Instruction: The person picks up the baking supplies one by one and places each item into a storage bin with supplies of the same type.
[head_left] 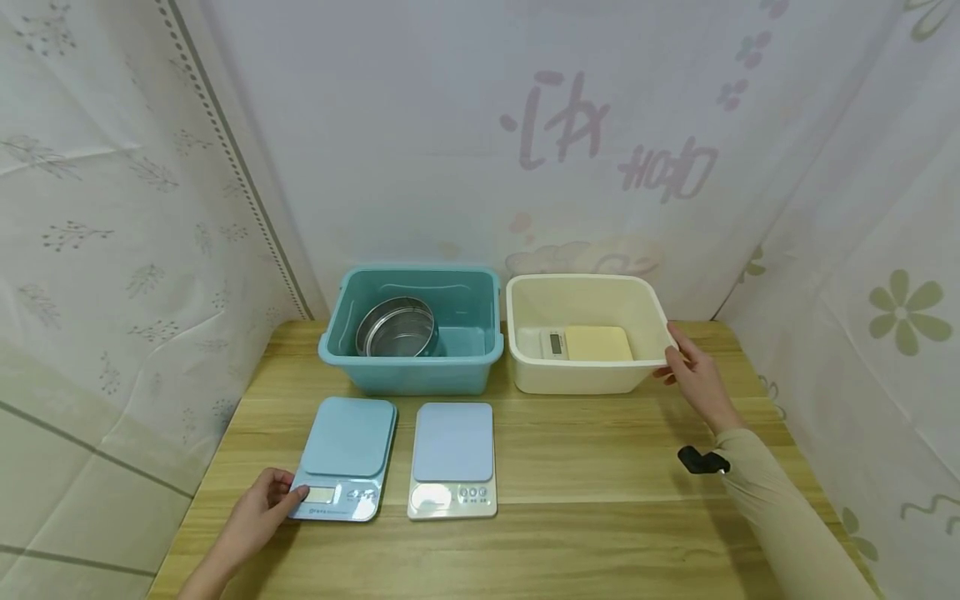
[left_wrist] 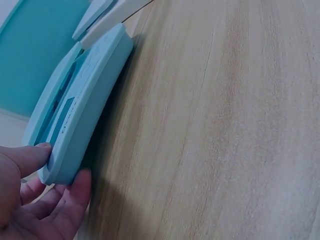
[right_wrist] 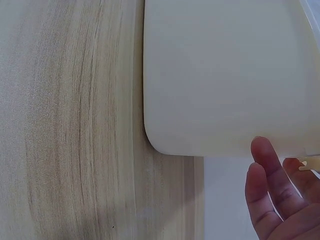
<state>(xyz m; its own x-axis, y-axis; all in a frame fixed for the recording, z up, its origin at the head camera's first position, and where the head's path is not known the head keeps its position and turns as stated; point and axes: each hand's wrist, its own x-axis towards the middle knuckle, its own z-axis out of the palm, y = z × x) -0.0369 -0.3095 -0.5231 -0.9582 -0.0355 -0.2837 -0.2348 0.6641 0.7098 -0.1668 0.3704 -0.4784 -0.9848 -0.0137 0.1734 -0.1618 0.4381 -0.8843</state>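
Note:
My left hand (head_left: 258, 508) pinches the lower left corner of a light blue kitchen scale (head_left: 348, 437). In the left wrist view the thumb lies on the upper face of the scale (left_wrist: 82, 115) and the fingertips reach beneath its edge. At the right, my right hand (head_left: 697, 379) holds the right rim of a cream plastic bin (head_left: 570, 377), fingers at the rim and outer wall. Inside that bin lies a kitchen scale with a pale yellow platform (head_left: 597, 343). Beside the blue scale, a white kitchen scale (head_left: 453, 458) rests flat on the table.
A teal plastic bin (head_left: 416, 377) stands left of the cream one, with round metal-mesh sieves (head_left: 397, 329) inside. Both bins are at the back of the wooden table (head_left: 585, 533). Printed cloth (head_left: 420, 125) hangs behind and at both sides.

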